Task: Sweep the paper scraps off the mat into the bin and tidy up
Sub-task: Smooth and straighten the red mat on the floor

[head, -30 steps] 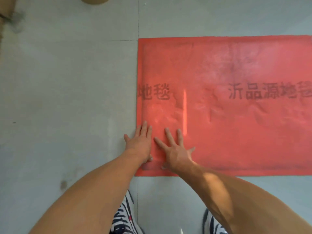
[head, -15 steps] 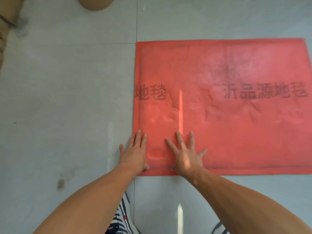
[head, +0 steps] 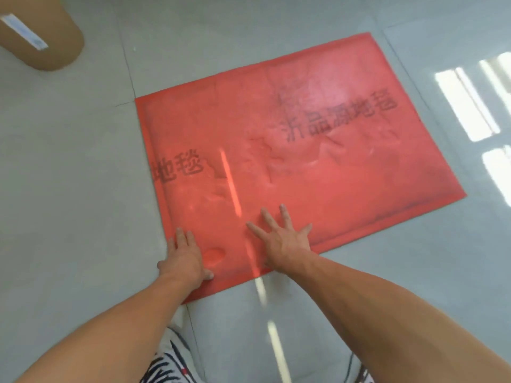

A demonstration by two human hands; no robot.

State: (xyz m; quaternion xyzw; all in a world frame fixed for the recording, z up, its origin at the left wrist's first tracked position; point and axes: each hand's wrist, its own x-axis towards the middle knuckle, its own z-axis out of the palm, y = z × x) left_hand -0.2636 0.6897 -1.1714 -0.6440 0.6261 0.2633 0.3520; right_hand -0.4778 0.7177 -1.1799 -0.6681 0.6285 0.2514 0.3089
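Pressing flat with fingers spread, the left hand covers the near-left corner of the red mat on the floor, the right hand just beside it.

On my feed the left forearm and the right forearm are bare as far as the frame's edge. Tendons and veins stand out along the right one and across the back of the right grip; the left grip is bare too. Between the arms I see a black-and-white striped piece with a small red mark; whether it is cloth or shoe, I cannot tell. A second striped bit shows under the right arm.
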